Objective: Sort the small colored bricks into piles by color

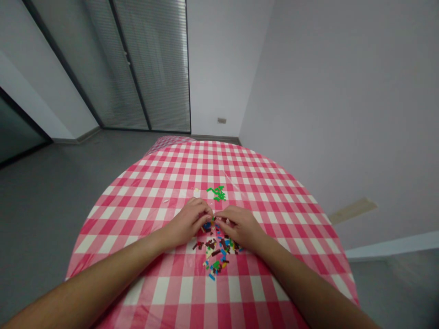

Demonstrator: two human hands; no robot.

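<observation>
My left hand [192, 219] and my right hand [242, 227] meet at the fingertips over the middle of the table. The left fingers are bent in a pinch at a few tiny building bricks [213, 220], blue, green and orange. Curled toward the same spot, the right thumb and fingers are closed, and what lies between them is too small to make out. Just below both hands spreads a loose pile of building bricks [223, 252] in brown, blue, yellow, green and red. Beyond the fingertips lies a separate group of green bricks [219, 193].
A red and white checked tablecloth [274, 201] covers the rounded table. Small pale pieces [196, 190] lie left of the green group. A wall [325, 114] rises close on the right, and glass doors with blinds [154, 68] stand behind.
</observation>
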